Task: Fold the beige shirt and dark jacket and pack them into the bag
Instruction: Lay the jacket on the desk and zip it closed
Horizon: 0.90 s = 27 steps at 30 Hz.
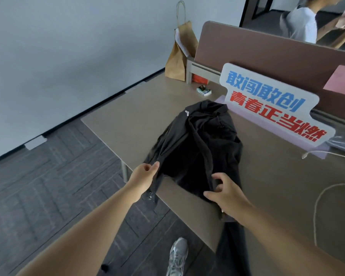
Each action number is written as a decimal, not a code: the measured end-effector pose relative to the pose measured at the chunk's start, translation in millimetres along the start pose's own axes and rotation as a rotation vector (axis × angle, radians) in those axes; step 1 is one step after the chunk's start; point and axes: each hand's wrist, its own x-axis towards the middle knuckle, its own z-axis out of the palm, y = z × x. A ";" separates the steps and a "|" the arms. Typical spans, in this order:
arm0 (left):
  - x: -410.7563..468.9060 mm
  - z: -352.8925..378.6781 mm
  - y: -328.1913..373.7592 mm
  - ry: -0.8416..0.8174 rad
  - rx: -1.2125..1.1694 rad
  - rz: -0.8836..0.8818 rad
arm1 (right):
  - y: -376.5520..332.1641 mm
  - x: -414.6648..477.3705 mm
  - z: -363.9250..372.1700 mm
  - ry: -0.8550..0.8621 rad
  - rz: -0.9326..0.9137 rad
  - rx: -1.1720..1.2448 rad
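Your jacket (197, 140) is black against the tan worktop (127, 116); at twelve o'clock the bag (179, 56) is brown, at two the sign (271, 104) white, blue, red.

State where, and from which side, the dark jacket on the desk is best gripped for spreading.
Grip the jacket at its two near edges, from the front of the desk. It lies bunched, but those edges trail over the rim, free to pinch; the left hand and right hand hold there.

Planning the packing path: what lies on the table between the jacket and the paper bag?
A small box, otherwise bare table, seen in the head view.
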 end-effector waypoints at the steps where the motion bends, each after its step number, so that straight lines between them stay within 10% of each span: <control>1: -4.9 0.3 2.6 -0.041 -0.105 0.001 | -5.5 -1.9 4.5 -0.029 -0.016 0.085; 8: -38.1 -17.5 31.8 -0.341 -0.681 0.133 | -36.7 -6.2 -12.3 -0.234 -0.088 0.605; 21: -45.2 -15.5 77.5 -0.130 -0.340 0.224 | -61.8 -12.6 -43.4 0.039 -0.436 -0.295; 27: -8.8 -26.5 92.5 -0.204 -0.374 0.264 | -85.2 4.9 -55.6 -0.173 -0.245 -0.101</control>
